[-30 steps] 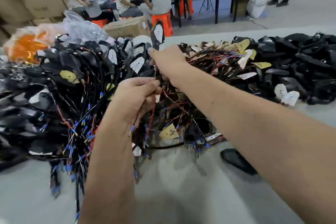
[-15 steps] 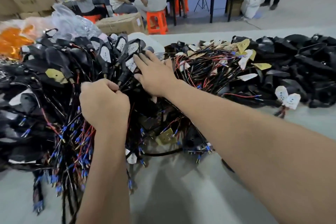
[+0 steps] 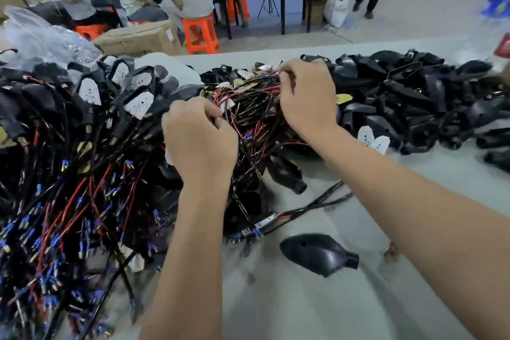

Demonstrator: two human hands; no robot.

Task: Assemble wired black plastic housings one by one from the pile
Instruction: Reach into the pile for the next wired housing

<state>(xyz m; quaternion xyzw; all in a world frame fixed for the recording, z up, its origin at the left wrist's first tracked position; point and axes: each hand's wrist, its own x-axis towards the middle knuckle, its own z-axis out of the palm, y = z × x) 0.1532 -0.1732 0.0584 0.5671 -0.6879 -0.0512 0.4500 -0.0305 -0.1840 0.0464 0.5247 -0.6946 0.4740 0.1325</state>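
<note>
A big tangle of wired black housings [image 3: 69,146] with red, black and blue-tipped wires covers the left of the grey table [image 3: 303,306]. In the middle lies a bundle of red and black wires [image 3: 256,113]. My left hand [image 3: 198,141] has its fingers curled into the bundle's near side, gripping wires. My right hand [image 3: 306,96] reaches over the bundle's far side, its fingers curled down and pinching wires there. A heap of empty black housings [image 3: 414,102] lies to the right. One loose black housing [image 3: 317,254] lies alone near the front.
A loose black cable [image 3: 323,201] trails across the table near the front. Clear plastic bags [image 3: 41,36] and a cardboard box [image 3: 138,38] stand behind the pile. Several people sit on orange stools [image 3: 198,33] at a far table; another person stands farther right.
Both hands have moved right, off the left tangle and onto the middle wire bundle. My right hand, lying flat half a second ago, now curls into the wires. The view has swung right.
</note>
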